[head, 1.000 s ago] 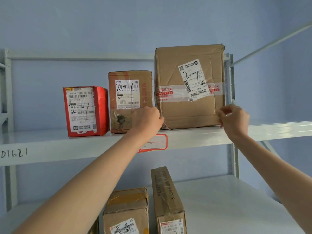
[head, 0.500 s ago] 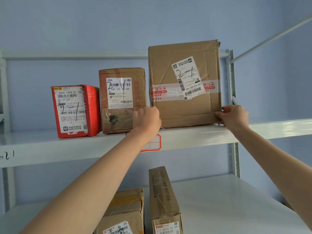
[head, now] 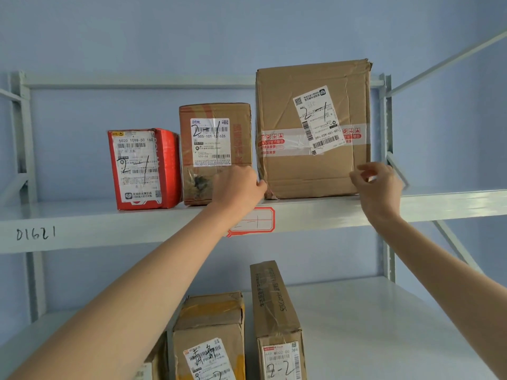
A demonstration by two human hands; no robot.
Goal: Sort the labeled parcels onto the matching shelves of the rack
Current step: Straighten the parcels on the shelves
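A large brown parcel point(head: 312, 171) marked 2-1 stands upright on the upper shelf point(head: 82, 223), above a red-framed shelf tag point(head: 258, 221). My left hand point(head: 237, 185) rests at its lower left corner, fingertips touching the cardboard. My right hand point(head: 380, 187) hovers at its lower right corner, fingers curled and apart, just off the box. To the left on that shelf stand a smaller brown parcel point(head: 216, 133) and a red parcel point(head: 142, 168), both marked 2-1.
On the lower shelf point(head: 370, 325) stand two brown parcels, one upright narrow box point(head: 274, 311) marked 2-2 and a squat one point(head: 211, 333). "D1621" is written on the upper shelf's front edge. A rack upright point(head: 386, 127) rises right of the large parcel.
My right hand has let go of the large parcel's lower right corner and drawn slightly back. The left hand stays at the lower left corner. The parcel stands on the shelf.
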